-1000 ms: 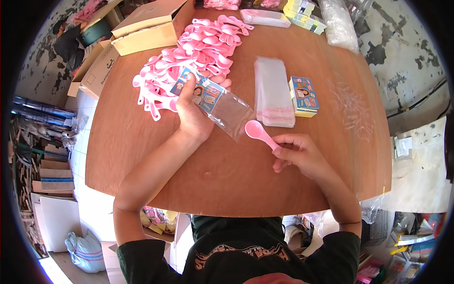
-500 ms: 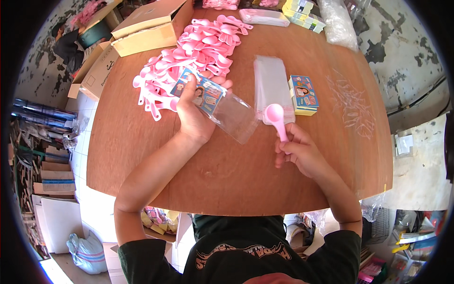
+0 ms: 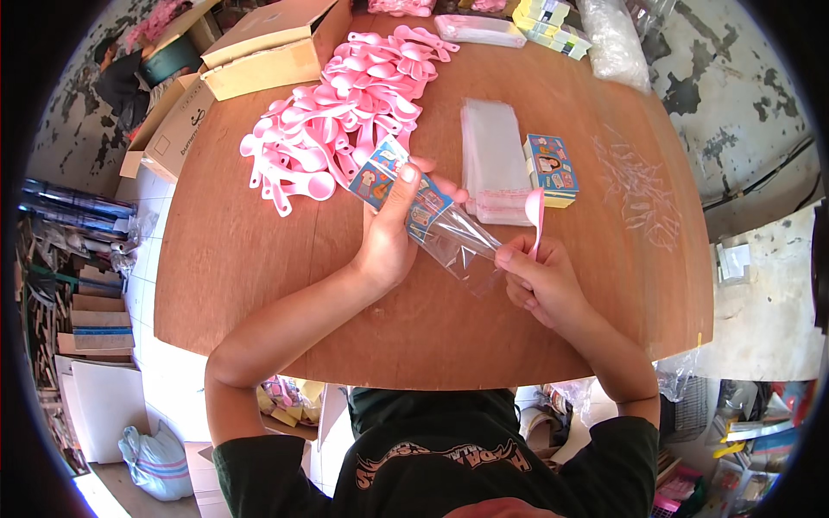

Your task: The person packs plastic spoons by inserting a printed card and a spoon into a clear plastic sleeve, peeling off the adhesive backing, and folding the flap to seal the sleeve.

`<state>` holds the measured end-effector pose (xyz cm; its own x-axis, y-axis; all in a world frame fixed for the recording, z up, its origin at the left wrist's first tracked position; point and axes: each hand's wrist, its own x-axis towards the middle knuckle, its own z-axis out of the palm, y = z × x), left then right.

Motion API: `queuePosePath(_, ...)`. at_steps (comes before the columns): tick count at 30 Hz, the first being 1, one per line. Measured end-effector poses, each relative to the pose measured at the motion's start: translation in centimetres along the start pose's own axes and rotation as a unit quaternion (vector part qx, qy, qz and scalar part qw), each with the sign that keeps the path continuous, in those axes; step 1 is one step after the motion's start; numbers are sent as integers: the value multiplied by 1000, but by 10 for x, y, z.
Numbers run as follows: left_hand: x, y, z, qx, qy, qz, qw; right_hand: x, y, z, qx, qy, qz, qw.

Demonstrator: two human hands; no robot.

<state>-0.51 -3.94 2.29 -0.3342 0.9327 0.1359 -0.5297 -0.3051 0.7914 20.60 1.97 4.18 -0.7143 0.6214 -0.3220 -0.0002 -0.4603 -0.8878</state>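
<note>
My left hand (image 3: 389, 237) is closed on a clear plastic bag (image 3: 458, 242) with a blue printed card (image 3: 374, 179) at its far end, the thumb pressing on the card. In my right hand (image 3: 550, 283) a pink scoop spoon (image 3: 536, 211) stands bowl up, turned edge-on. The thumb and finger of that hand also pinch the near end of the bag. Beyond my left hand lies a heap of pink spoons (image 3: 363, 86). A stack of flat clear bags (image 3: 492, 142) and a stack of blue printed cards (image 3: 553, 164) lie beyond my right hand.
At the far left of the wooden table (image 3: 285, 319) stands a cardboard box (image 3: 268, 56). A bundle of clear packaging (image 3: 480, 31), yellowish card stacks (image 3: 553, 30) and a plastic-wrapped roll (image 3: 615, 47) line the far side. Thin clear strips (image 3: 643, 190) lie scattered at the right.
My left hand has moved right and nearer with the bag and card. My right hand now pinches the bag's near end, and the spoon has turned from bowl-facing to edge-on.
</note>
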Motion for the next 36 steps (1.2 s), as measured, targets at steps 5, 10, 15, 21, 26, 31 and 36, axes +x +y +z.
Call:
queuePosePath(5, 3, 7, 0, -63, 69, -30, 995, 2, 4, 3, 11, 1, -15, 1000)
queuePosePath(10, 16, 19, -4, -106, 134, -23, 985, 3, 7, -5, 96, -4, -7, 995)
queuePosePath(15, 22, 21, -13, -115, 126, 4, 985, 2, 3, -7, -95, -81, 90, 988)
queuePosePath(21, 23, 24, -12, -131, 148, -9, 980, 1, -2, -2, -107, -180, 112, 971)
queuePosePath(26, 17, 19, -8, -102, 137, -44, 984, 3, -4, -2, -124, -190, 86, 970)
queuePosePath(31, 9, 5, -4, -63, 52, -109, 991, 6, 5, -9, -134, -194, 14, 972)
queuePosePath(36, -2, -5, 1, -38, -15, -166, 985, -2, -11, 4, -134, -132, 17, 982)
